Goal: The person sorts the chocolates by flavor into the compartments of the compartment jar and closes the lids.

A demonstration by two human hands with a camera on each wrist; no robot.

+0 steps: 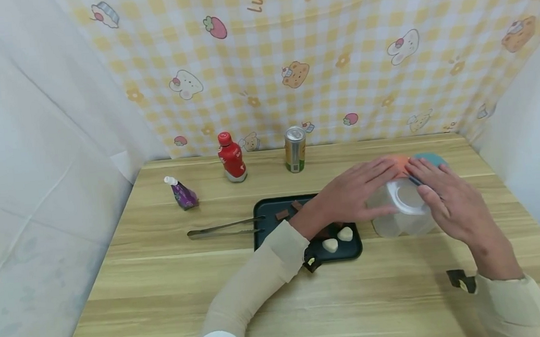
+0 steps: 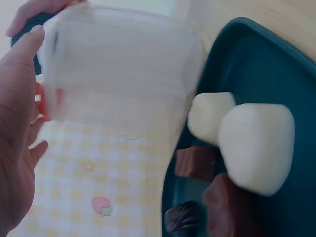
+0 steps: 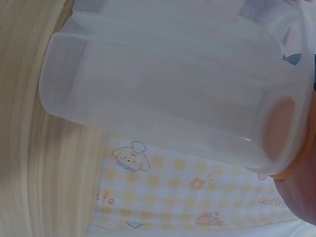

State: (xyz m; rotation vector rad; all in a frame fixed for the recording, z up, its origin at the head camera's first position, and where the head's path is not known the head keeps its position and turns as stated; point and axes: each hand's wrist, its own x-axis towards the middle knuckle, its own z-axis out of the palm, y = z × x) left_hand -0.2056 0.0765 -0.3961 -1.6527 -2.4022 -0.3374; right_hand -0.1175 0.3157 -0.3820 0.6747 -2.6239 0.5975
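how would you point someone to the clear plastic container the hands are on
Start at the dark tray in the middle of the wooden table, then look just to its right. There the clear plastic container sits between the left hand and right hand. It is the only see-through, frosted thing there, unlike the red bottle and the can at the back.
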